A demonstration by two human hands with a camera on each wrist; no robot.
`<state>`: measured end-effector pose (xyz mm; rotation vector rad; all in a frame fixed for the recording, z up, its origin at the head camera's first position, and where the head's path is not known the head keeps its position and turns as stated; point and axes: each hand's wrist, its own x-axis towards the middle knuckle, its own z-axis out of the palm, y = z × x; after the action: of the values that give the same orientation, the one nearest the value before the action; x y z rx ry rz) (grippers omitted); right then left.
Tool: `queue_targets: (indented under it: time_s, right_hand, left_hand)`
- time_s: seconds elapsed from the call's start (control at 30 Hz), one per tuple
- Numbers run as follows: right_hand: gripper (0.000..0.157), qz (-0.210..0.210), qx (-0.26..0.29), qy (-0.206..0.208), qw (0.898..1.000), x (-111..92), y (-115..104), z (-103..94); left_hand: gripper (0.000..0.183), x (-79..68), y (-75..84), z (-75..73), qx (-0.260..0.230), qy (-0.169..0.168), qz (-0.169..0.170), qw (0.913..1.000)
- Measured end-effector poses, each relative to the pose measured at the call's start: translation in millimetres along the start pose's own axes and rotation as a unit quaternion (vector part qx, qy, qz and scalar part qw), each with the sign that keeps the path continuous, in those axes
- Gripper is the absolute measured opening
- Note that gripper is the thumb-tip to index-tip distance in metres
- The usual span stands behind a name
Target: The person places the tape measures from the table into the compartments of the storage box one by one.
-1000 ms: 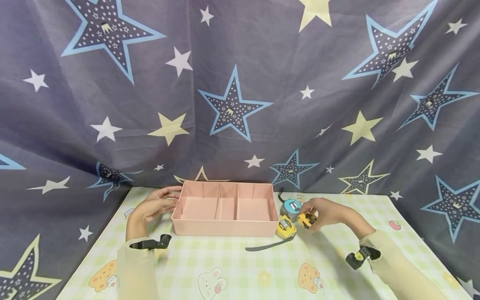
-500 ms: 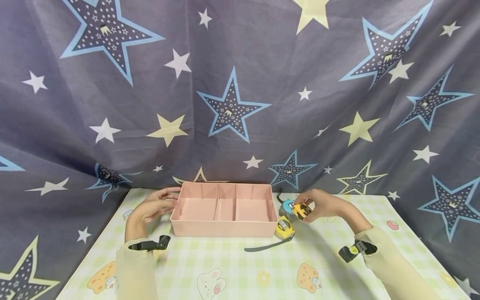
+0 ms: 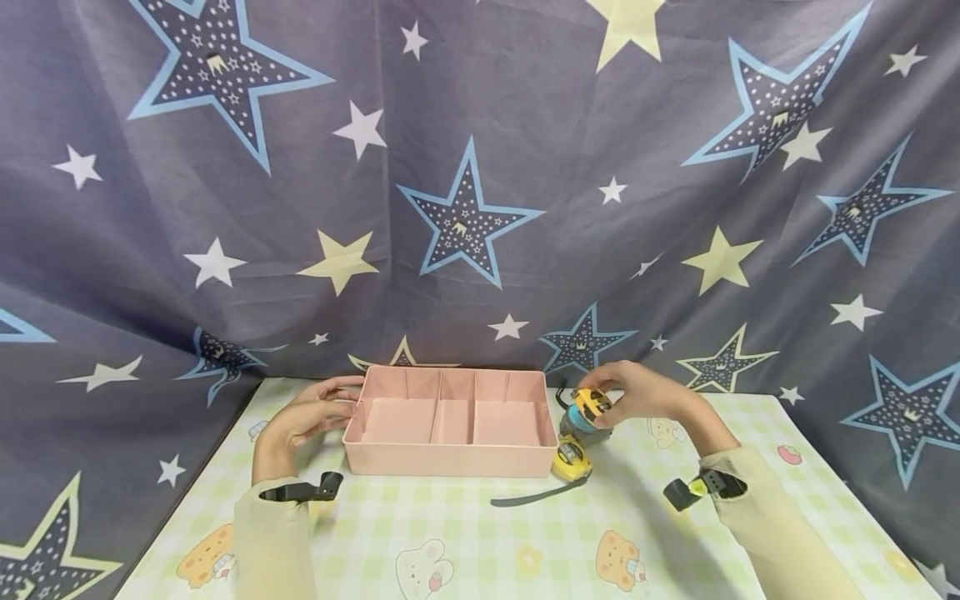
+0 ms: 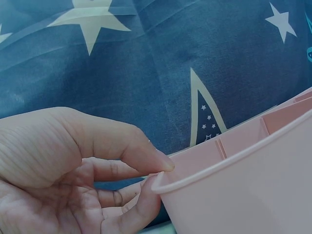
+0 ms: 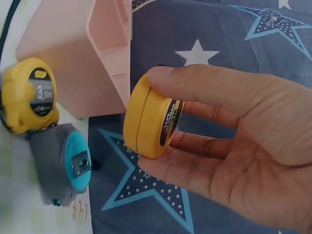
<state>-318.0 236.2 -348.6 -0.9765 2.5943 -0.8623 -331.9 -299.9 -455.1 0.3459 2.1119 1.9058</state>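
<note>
At the left end of the pink divided box (image 3: 450, 459), my left hand (image 3: 311, 415) pinches the rim corner, thumb on top and fingers outside, as the left wrist view shows. My right hand (image 3: 641, 393) grips a yellow-and-black tape measure (image 5: 151, 117) between thumb and fingers. It is raised above a grey-and-blue tape measure (image 5: 63, 165), partly covering it in the head view. In front of that one, a second yellow tape measure (image 3: 572, 458) rests against the box's right end, its front marked with a 3.
A black strap (image 3: 536, 497) trails leftward from the resting yellow tape measure, in front of the box. The checked tablecloth (image 3: 465, 525) covers the table. A star-patterned curtain (image 3: 480, 325) hangs right behind the box.
My right hand has lifted the yellow tape measure and carried it left and back, from beside the grey-and-blue one to over it. My left hand and the box have stayed put.
</note>
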Motion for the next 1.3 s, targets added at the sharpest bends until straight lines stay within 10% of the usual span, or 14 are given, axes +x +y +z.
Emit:
queue_targets:
  time_s: [1.3]
  right_hand:
    - [0.052, 0.005, -0.073, -0.023, 0.997, 64.2, -41.0, 3.0]
  left_hand:
    - [0.074, 1.3, -2.8, -1.0, 0.0, 0.005, -0.003, 1.0]
